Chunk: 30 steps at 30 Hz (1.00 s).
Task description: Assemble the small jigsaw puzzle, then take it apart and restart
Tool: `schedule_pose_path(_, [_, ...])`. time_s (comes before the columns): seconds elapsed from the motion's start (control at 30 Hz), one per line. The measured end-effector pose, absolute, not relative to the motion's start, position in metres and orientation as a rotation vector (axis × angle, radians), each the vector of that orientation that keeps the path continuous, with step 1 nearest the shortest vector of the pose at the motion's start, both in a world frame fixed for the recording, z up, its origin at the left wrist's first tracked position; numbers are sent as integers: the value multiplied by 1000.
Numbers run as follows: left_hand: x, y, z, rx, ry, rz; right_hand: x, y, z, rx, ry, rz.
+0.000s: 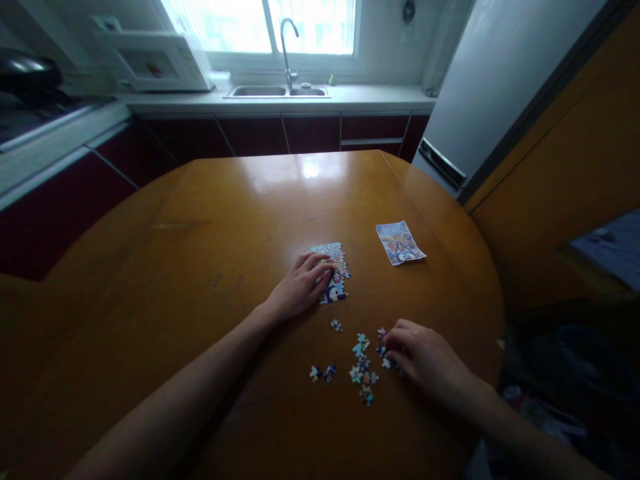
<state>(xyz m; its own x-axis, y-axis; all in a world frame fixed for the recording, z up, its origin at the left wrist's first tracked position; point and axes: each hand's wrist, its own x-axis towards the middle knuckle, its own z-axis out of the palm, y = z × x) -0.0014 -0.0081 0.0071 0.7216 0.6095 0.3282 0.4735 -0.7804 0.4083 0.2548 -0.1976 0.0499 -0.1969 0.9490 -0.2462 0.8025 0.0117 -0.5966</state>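
A partly assembled jigsaw (341,269) lies flat, jagged along its right edge, loose pieces (364,365) scattered nearby.

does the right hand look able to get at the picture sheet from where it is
Probably yes: nothing visible stands between the right hand and the picture sheet farther up the table, though that hand is down at loose puzzle pieces.

One left hand (303,283), one right hand (423,350), one partly joined puzzle (341,268), one printed sheet (399,241), more than ten loose pieces (365,365), too bunched to count exactly, one surface (225,213), one faucet (283,48), one sink (260,97) with two basins, one microwave (175,63)
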Motion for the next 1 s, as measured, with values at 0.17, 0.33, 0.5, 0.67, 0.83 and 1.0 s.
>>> schedule_pose_path(0.17, [-1,-8,7,2632,852,646,242,-199,51,-1953,-2057,826])
schedule_pose_path(0.33, [-2,-7,4,2654,865,643,239,-199,48,-1928,-2071,799])
schedule_pose_path(0.5, [-1,-9,6,2649,855,642,242,-200,49,-1836,-1991,912])
schedule_pose_path(0.67, [-1,-9,6,2632,859,648,247,-191,60,-1621,-1751,1234])
schedule_pose_path(0.83, [-1,-9,6,2612,862,664,250,-154,64,-1519,-1577,1177])
schedule_pose_path(1.0, [-1,-9,7,2623,857,665,242,-105,64,-1326,-1408,1290])
